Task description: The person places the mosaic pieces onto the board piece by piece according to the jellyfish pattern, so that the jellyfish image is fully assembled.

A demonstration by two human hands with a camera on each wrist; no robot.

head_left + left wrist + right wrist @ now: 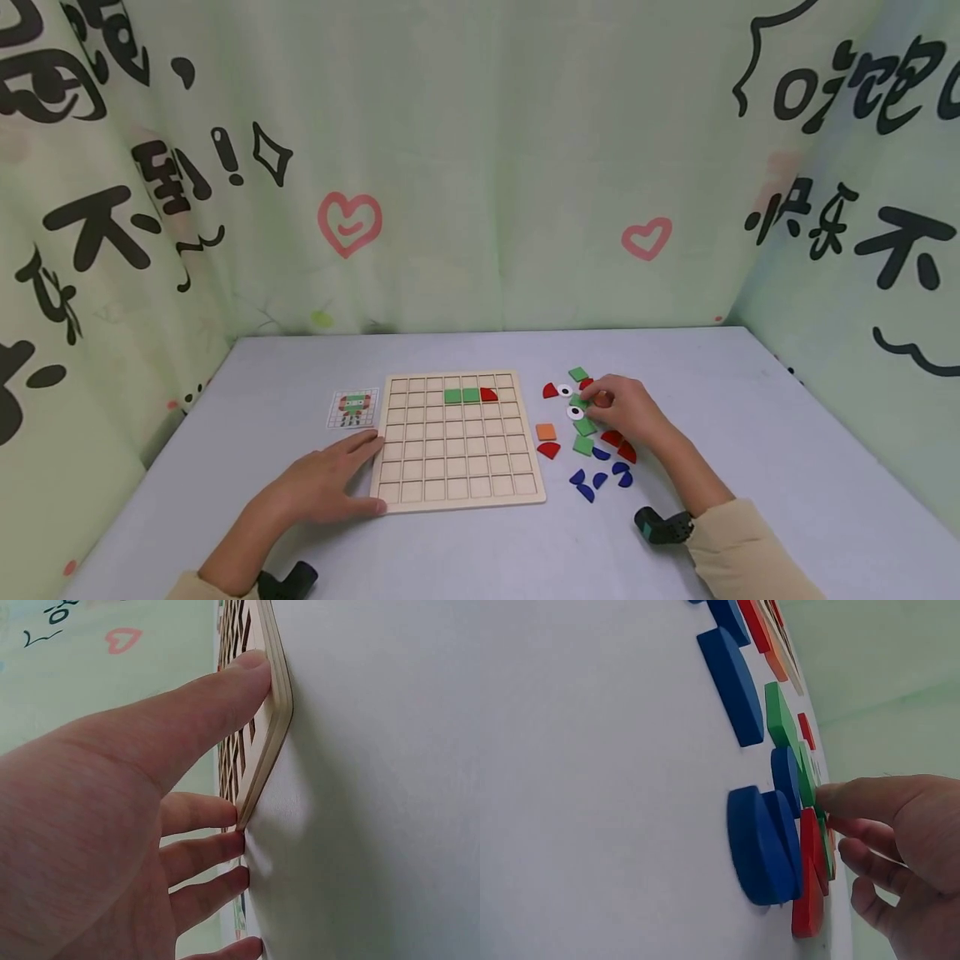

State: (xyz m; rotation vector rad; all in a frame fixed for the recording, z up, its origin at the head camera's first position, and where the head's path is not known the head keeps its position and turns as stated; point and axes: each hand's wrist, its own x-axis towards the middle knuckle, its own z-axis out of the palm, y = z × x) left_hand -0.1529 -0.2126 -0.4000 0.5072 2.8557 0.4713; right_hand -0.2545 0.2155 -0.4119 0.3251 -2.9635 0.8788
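Thumb and fingers of the left hand are spread at the near left corner of a wooden grid board, the thumb resting on its rim and the fingers along its left edge. Two green squares and a red quarter-circle sit side by side in a row near the board's far edge. Just left of the board, a printed pattern card lies flat on the white surface.

To the board's right, the right hand reaches into the scattered pieces, thumb and forefinger close together at a loose green square; whether they pinch it, I cannot tell. Around it lie more green squares, two eye discs and red quarter-circles. An orange square lies near the board's right edge, and blue half-discs are grouped nearer the person. Behind the surface hangs a pale green curtain with black lettering and pink hearts.
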